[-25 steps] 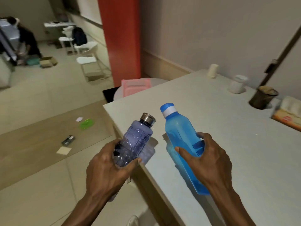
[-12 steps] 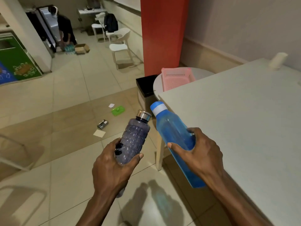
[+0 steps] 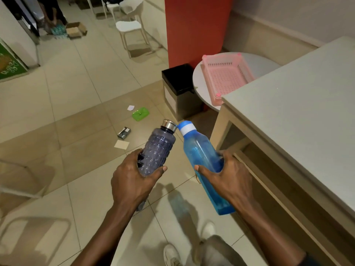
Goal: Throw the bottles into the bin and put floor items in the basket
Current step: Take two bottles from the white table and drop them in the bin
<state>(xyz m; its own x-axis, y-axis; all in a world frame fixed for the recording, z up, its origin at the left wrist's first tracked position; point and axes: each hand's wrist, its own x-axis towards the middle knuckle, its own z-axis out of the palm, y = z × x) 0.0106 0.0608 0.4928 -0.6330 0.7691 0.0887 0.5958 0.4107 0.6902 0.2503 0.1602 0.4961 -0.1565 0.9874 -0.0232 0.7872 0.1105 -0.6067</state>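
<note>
Single head-worn wide-angle view, tilted forward and steeply down.

The camera looks from above the person's own arms, which enter from the bottom edge. Closest to the lens, at the centre, are the left hand point(image 3: 132, 181) gripping a translucent purple plastic bottle point(image 3: 159, 148) and the right hand point(image 3: 228, 179) gripping a translucent blue plastic bottle point(image 3: 199, 152). White shoes point(image 3: 208, 229) show almost straight beneath. The beige tiled floor point(image 3: 86, 83) spreads left and ahead, and a pale grey rectangular table point(image 3: 297, 104) runs down the right side. Further off stand a black square bin point(image 3: 184, 100), a pink perforated plastic basket point(image 3: 228, 77) and a red pillar point(image 3: 196, 27).
</note>
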